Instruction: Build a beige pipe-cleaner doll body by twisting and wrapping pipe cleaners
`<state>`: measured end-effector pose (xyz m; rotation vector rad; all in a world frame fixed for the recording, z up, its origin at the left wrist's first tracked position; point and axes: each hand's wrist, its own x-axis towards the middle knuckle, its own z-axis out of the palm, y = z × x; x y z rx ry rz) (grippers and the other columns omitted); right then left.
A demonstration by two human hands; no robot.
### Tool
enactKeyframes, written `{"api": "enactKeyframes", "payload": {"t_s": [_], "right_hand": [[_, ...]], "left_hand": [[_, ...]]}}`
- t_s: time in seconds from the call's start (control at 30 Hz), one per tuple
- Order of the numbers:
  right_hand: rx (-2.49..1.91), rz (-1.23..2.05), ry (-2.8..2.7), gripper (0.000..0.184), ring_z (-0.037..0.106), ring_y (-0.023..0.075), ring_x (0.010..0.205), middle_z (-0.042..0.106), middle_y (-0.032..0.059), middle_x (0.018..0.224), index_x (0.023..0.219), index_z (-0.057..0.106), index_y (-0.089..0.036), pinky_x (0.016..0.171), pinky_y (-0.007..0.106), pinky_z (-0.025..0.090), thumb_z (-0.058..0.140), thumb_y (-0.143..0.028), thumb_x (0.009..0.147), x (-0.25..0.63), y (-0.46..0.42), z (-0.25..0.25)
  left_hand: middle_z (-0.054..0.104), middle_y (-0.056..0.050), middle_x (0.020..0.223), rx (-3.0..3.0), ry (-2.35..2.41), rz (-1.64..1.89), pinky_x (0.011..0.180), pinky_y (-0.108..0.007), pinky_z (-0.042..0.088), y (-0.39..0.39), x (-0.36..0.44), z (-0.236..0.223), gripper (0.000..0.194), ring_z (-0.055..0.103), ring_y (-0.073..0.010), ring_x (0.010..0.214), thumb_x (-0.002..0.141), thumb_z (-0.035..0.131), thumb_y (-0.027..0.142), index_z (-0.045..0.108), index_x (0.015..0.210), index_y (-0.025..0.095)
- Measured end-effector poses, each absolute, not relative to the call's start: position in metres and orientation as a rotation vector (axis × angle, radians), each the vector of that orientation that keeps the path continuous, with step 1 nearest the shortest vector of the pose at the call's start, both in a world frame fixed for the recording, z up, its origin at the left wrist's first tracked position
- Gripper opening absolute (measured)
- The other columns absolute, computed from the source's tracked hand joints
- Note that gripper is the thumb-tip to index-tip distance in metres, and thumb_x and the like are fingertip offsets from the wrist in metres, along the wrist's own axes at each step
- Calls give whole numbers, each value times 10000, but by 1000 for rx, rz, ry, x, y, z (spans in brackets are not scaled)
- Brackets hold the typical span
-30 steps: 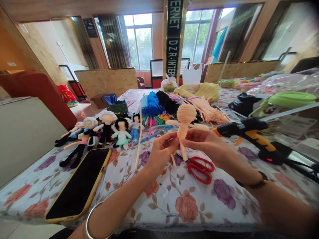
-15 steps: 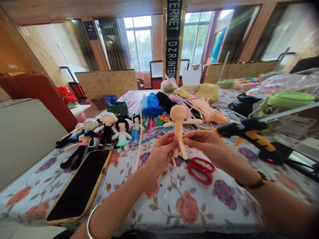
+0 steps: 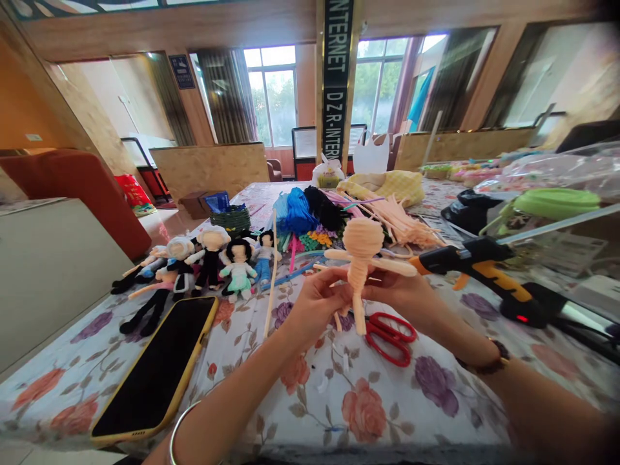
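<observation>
A peach doll body (image 3: 359,271), with a round wound head, two stick arms and short legs, is held upright over the table between both hands. My left hand (image 3: 322,298) pinches its lower torso from the left. From the right and behind, my right hand (image 3: 400,290) grips the same torso, some of its fingers hidden by the doll. Just below the hands lie red-handled scissors (image 3: 391,339), their blades partly covered by doll and hand. A black and orange glue gun (image 3: 489,268) with a lit red light rests right of my right hand.
Several finished dolls (image 3: 237,268) sit at the left behind a phone (image 3: 157,368) in a yellow case. Bundles of blue (image 3: 296,212), black and peach pipe cleaners (image 3: 402,223) lie at the back. A single pale stem (image 3: 272,274) stands out left of the hands. A green-lidded container (image 3: 555,203) is at right.
The doll body has come nearer and a little lower, its head looking larger and its arms tilting down to the right. Both hands stay on it; the view has tipped slightly upward.
</observation>
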<state>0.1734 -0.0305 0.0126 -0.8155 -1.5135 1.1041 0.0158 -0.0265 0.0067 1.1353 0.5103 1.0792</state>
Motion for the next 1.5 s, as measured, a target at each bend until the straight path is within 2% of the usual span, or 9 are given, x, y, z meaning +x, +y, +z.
{"api": "enactKeyframes", "payload": {"t_s": [0.13,0.33,0.5,0.83,0.97,1.13,1.27,1.4,1.5], "right_hand": [[-842,1009,-1597,179,648,172,736,656,7,749,744,644,-195,714,340,565,743,-310,649,176,-31,15],[-843,959,-1636,280,665,185,810,693,25,865,899,655,-219,720,330,566,740,-338,661,186,-32,28],[-834,868,-1428,244,675,176,829,714,15,943,975,673,-283,747,339,553,620,-427,785,192,-32,34],[-755,957,-1145,230,648,199,896,706,6,949,804,731,-296,748,341,540,757,-435,623,179,-38,35],[-702,839,-1182,106,610,160,895,659,-2,950,719,722,-286,721,287,521,748,-370,661,182,-36,33],[-667,712,-1174,94,537,87,697,603,-14,877,742,669,-228,624,225,462,688,-320,747,189,-30,31],[-749,562,-1220,151,500,99,610,590,-14,754,771,603,-207,581,243,423,603,-351,815,195,-27,31],[-1290,171,-1570,259,535,151,575,597,20,637,658,602,-198,536,275,410,551,-382,832,199,-26,25],[-1533,-199,-1857,194,610,231,745,656,87,822,782,675,-185,627,332,460,506,-256,849,200,-22,16]], "left_hand": [[582,14,619,1210,507,1083,475,-180,336,-22,13,5,337,439,-51,507,593,789,362,661,835,166],[590,8,656,1221,526,1048,498,-189,358,-18,12,3,356,450,-54,513,615,775,359,661,894,169],[572,23,624,1217,544,992,475,-187,366,-19,13,1,331,452,-48,473,614,775,363,648,850,170],[565,14,621,1261,480,837,439,-171,344,-17,13,-6,323,454,-45,461,642,759,356,632,873,169],[568,15,625,1284,472,795,444,-169,335,-15,13,-10,321,456,-43,461,667,744,341,622,905,163],[570,20,618,1246,532,824,441,-178,330,-16,13,-7,332,448,-44,446,652,750,352,627,889,154],[586,19,653,1137,584,1014,488,-176,370,-16,11,1,315,477,-54,514,628,769,329,634,860,165],[600,20,715,1009,601,1194,531,-170,399,-12,9,4,326,502,-53,569,582,798,287,636,834,160],[585,26,679,981,601,1244,511,-171,397,-8,9,3,316,494,-48,540,570,803,277,625,796,146]]}}
